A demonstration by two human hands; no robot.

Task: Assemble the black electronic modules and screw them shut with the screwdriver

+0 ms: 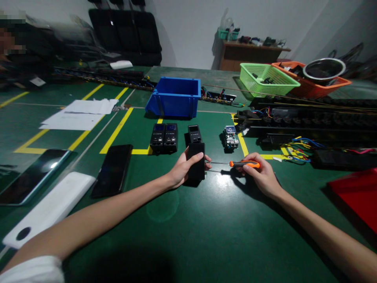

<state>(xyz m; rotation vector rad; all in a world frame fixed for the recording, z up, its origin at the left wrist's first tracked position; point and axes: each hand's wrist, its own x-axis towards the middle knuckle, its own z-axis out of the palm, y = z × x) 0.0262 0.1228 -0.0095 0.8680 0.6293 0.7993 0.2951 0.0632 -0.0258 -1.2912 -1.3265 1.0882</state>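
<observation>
My left hand (184,169) grips a black rectangular housing (196,163), thumb across its face and fingertips showing at its right side. In my right hand (262,175) is a screwdriver (246,164) with an orange and black handle. Its thin shaft points left and its tip meets the housing's right side, close to my left fingertips. Just behind stands a black module with a small screen (194,133). Two similar modules (164,137) stand side by side to the left. A bare circuit board assembly (231,137) sits to the right.
Behind the modules stands a blue bin (176,98). Two phones (112,171) and a long white object (50,208) lie left, near papers (79,114). Black rails with wires (306,122), a green basket (269,80) and a red tray (357,192) are right. A person (17,51) is at far left.
</observation>
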